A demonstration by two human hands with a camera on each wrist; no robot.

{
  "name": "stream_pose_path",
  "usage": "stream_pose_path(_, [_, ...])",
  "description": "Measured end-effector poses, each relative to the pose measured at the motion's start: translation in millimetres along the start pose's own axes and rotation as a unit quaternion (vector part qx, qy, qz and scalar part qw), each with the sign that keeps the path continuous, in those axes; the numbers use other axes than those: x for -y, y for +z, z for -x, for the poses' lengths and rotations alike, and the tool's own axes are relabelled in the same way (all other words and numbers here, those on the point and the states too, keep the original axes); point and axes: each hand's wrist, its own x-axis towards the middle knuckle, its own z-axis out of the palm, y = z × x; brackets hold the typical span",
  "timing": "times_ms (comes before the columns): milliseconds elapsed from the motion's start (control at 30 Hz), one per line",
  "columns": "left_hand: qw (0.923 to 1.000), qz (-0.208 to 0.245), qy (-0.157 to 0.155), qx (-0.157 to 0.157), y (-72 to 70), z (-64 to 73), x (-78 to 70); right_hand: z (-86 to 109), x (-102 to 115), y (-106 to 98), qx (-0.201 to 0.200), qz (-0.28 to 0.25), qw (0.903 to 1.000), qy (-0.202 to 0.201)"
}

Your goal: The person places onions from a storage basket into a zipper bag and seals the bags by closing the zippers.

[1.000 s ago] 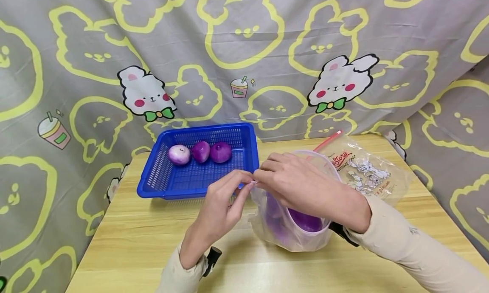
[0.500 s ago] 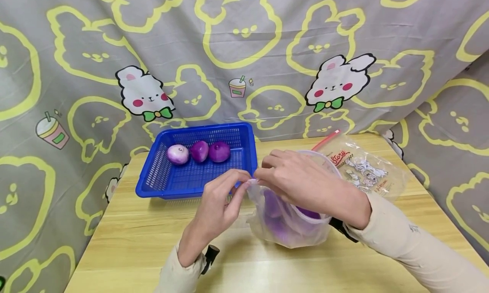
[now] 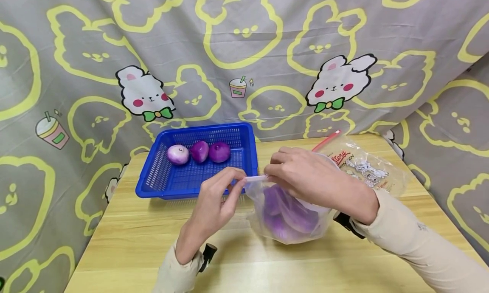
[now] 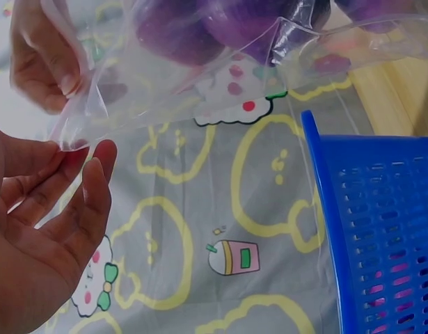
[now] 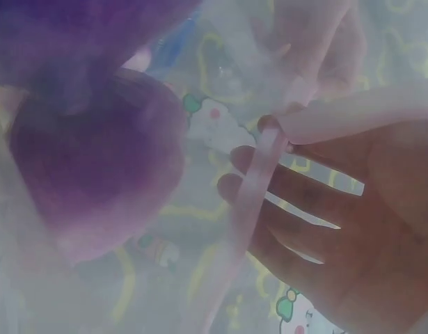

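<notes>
A translucent zip bag (image 3: 267, 238) stands on the table with several purple onions (image 3: 282, 212) inside. My left hand (image 3: 214, 201) pinches the left end of its pale zip strip between thumb and forefinger. Just to the right, my right hand (image 3: 302, 174) pinches the same strip from above and hides the rest of the bag's mouth. The left wrist view has my left hand (image 4: 50, 233) at the bag's corner, other fingers loosely bent. Through hazy plastic in the right wrist view, my right hand (image 5: 339, 202) holds the strip beside a large onion (image 5: 95, 160).
Behind and to the left, a blue basket (image 3: 183, 190) holds three purple onions (image 3: 199, 151). A flat clear bag with red lettering and a red slider (image 3: 366, 170) lies at the right back. A patterned curtain (image 3: 263, 85) hangs behind the wooden table (image 3: 126, 242).
My right hand has slid right along the strip, away from my left hand. Between them the bag's edge now shows pressed into a straight line, and the mouth's round opening is narrower.
</notes>
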Motion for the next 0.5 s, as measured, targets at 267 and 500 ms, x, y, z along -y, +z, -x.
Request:
stream_pose_path(267, [0.9999,-0.001,-0.010,-0.002,-1.2,-0.2,1.0,5.4,-7,-1,-0.016,-0.015,0.9998,-0.007])
stream_pose_path(500, [0.9998,-0.013,-0.010,-0.012,-2.9,-0.3,3.6,10.3,-12,-3,-0.019,-0.006,0.9998,-0.007])
